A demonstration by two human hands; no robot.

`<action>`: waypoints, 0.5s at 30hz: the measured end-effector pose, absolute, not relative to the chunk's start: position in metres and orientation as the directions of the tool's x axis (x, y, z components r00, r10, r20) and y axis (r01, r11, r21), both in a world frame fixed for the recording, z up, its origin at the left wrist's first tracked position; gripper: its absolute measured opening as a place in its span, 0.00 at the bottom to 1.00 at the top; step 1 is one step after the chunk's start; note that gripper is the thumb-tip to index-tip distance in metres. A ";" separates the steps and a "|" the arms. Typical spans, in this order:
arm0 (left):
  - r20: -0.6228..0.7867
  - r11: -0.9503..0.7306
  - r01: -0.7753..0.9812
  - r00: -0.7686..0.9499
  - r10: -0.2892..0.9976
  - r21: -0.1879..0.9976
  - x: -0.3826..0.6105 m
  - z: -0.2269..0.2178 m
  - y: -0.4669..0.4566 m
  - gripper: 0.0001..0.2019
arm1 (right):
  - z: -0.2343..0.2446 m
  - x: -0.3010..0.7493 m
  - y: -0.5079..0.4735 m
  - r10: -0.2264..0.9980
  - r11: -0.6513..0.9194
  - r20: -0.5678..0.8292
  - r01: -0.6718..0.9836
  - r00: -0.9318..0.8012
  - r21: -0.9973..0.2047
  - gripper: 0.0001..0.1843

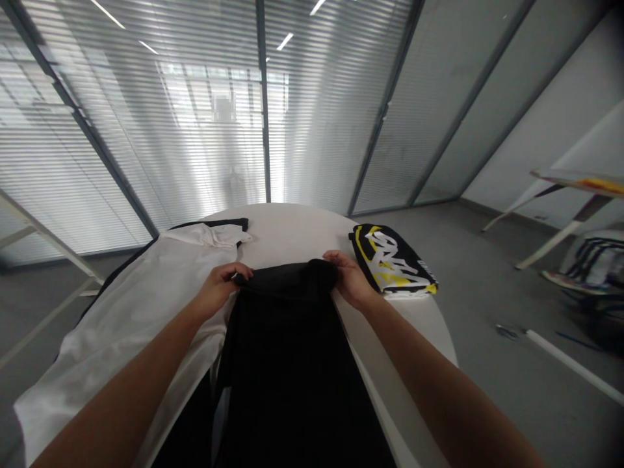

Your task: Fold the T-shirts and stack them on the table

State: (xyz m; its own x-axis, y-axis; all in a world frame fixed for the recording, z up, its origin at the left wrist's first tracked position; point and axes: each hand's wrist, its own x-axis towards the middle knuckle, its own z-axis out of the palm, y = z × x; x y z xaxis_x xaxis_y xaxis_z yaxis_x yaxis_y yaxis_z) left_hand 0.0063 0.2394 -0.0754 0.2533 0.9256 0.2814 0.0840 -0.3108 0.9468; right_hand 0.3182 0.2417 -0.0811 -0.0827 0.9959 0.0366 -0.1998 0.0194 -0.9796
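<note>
Currently, the left hand (219, 289) and right hand (351, 279) grip black cloth (285, 279) bunched between them.

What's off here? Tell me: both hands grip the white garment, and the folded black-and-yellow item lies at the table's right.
The head view shows the left hand and right hand gripping the black garment, not the white garment. The folded black-and-yellow item does lie at the table's right.

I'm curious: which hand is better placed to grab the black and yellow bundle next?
Probably the right hand: it sits beside the bundle, while the left hand is farther away, across the black garment.
</note>
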 end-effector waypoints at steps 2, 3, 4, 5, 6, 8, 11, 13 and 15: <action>0.285 -0.340 0.142 0.310 0.907 0.930 0.007 -0.071 0.237 0.01 | -0.082 0.321 0.242 0.991 0.049 0.064 -0.124 -0.120 -0.991 0.21; 0.283 -0.351 0.164 0.332 0.900 0.922 0.008 -0.069 0.236 0.02 | -0.083 0.322 0.243 0.989 0.062 0.070 -0.064 -0.132 -0.996 0.20; 0.280 -0.358 0.185 0.349 0.894 0.915 0.008 -0.068 0.235 0.03 | -0.084 0.323 0.243 0.989 0.067 0.066 0.010 -0.134 -0.998 0.18; 0.276 -0.365 0.203 0.363 0.890 0.909 0.007 -0.067 0.235 0.05 | -0.085 0.325 0.244 0.991 0.065 0.053 0.095 -0.125 -0.993 0.15; 0.272 -0.372 0.220 0.380 0.884 0.902 0.006 -0.067 0.235 0.07 | -0.086 0.326 0.245 0.994 0.055 0.036 0.189 -0.105 -0.980 0.14; 0.280 -0.399 0.246 0.406 0.870 0.883 0.002 -0.066 0.236 0.12 | -0.086 0.330 0.245 0.998 0.061 0.052 0.395 -0.032 -0.917 0.11; 0.356 -0.472 0.318 0.359 0.863 0.822 -0.001 -0.065 0.235 0.17 | -0.078 0.331 0.241 0.958 0.196 0.285 0.650 0.033 -0.734 0.10; 0.414 -0.512 0.455 0.303 0.858 0.728 0.003 -0.062 0.232 0.18 | -0.070 0.326 0.233 0.901 0.320 0.433 0.721 -0.030 -0.615 0.11; 0.446 -0.537 0.603 0.310 0.839 0.590 0.011 -0.060 0.226 0.18 | -0.066 0.316 0.223 0.865 0.419 0.479 0.739 -0.149 -0.527 0.14</action>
